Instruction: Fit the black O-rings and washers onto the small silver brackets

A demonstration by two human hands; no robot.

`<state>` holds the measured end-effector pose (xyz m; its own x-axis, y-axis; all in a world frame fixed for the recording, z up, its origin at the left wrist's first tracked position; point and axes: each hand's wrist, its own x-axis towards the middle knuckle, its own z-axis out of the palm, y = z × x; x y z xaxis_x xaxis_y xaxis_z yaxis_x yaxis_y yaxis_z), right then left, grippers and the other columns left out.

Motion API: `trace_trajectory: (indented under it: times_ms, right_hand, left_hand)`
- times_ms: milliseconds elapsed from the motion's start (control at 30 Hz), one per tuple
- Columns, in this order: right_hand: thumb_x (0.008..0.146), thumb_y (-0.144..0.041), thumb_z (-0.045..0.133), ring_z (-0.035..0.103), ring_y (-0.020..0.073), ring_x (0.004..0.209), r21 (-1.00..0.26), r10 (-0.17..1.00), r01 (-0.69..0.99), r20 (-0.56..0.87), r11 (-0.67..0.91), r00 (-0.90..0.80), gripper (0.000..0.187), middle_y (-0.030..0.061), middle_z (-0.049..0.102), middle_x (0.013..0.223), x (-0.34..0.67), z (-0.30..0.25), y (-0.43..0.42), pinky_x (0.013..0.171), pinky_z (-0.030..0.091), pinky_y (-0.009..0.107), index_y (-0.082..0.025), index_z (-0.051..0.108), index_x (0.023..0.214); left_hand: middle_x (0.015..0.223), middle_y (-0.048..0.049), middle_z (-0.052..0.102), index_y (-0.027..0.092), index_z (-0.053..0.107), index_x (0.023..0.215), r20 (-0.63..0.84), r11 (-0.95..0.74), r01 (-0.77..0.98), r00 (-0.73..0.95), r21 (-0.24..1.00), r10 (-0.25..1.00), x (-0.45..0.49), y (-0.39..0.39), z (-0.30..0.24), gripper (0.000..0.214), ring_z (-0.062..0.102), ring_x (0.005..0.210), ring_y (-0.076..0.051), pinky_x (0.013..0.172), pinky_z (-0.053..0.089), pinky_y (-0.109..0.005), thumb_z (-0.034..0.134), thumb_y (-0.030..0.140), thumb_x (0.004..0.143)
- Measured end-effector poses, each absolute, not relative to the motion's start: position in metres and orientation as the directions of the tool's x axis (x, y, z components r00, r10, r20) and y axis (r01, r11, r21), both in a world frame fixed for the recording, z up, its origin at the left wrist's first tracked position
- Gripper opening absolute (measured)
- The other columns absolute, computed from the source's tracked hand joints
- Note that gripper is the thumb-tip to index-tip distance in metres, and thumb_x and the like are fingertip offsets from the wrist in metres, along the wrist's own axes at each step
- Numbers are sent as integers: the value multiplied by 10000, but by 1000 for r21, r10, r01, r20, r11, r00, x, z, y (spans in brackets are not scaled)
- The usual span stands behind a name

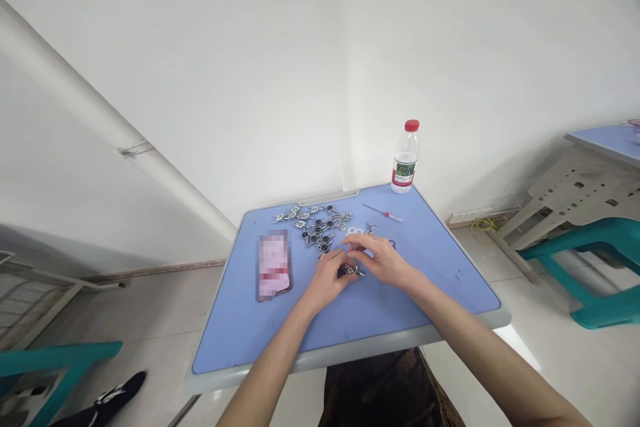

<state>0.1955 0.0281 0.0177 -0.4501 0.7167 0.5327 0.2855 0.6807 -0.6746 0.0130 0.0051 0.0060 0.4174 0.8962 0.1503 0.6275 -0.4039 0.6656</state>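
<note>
My left hand (331,279) rests low over the blue tabletop, fingers curled around a small shiny metal part (354,270) whose end sticks out to the right. Just above that part, my right hand (380,259) reaches in from the right with thumb and index finger drawn toward each other. Whatever is between those fingertips is too small to make out. Beyond the hands lies a loose group of metal parts with black round pieces (319,230) and short shafts. Flat pale metal plates (354,231) lie right behind my right fingers, with tiny fittings (371,227) beside them.
A phone with a blurred screen (274,265) lies on the left of the blue table (400,310). A thin screwdriver with a clear handle (384,213) lies toward the back. At the back right corner stands a red-capped water bottle (404,163). Green stools (600,273) flank the table.
</note>
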Motion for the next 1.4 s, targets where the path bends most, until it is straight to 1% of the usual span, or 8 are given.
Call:
trace_trajectory:
  times_ms: [133,333,433,600,800,1000,1233,1400]
  right_hand:
    - [942,-224,513,641,176,823,-594,697,368,578,716,-423,200,44,694,927,197,16,29,784,504,308,-230,596,1124]
    - [988,-179,370,623,190,965,-619,661,292,529,729,-531,358,80,661,1068,201,30,24,845,509,344,-237,482,1323]
    - [987,-190,394,623,185,956,-627,669,279,558,728,-491,311,61,669,1045,199,27,25,848,504,334,-253,535,1257]
    - [963,-239,476,618,186,845,-585,677,348,572,732,-462,202,51,674,925,198,21,27,784,499,321,-242,604,1119]
    - [976,-168,394,604,179,944,-632,652,266,517,727,-554,382,61,654,1017,202,34,23,853,489,334,-252,470,1341]
    - [960,-183,435,622,176,902,-646,679,273,543,713,-494,266,50,674,983,198,26,27,826,499,320,-246,589,1167]
    - [948,-185,471,628,182,880,-636,709,329,552,698,-438,222,40,677,925,196,25,26,814,492,314,-254,598,1116]
    - [955,-171,450,613,193,850,-558,670,373,584,741,-458,223,53,668,908,189,26,22,783,482,315,-229,585,1123]
  left_hand:
    - [867,0,629,208,607,848,155,-406,623,418,668,895,13,5,7,80,576,842,-197,819,394,-343,666,199,794]
    - [879,-3,645,209,619,824,151,-401,609,420,684,895,13,5,8,61,590,845,-200,804,401,-342,669,204,788]
    - [879,-1,645,212,620,823,150,-395,616,411,681,899,13,4,9,56,589,843,-198,801,398,-343,664,206,789]
    - [869,-7,641,211,620,839,134,-385,629,409,675,903,14,3,11,45,579,843,-203,808,398,-353,645,221,802]
    - [894,-4,646,206,614,839,147,-400,617,419,677,896,14,3,9,73,592,842,-203,801,391,-344,669,204,793]
    - [878,-6,651,209,612,815,154,-398,623,409,673,900,14,4,8,53,588,837,-203,800,393,-345,661,206,796]
    - [874,-3,645,207,616,821,168,-406,611,409,680,897,14,5,7,66,587,831,-196,798,405,-335,669,189,786]
    - [868,-8,639,201,618,829,169,-408,625,406,665,898,14,5,5,76,583,831,-193,798,405,-334,669,167,784]
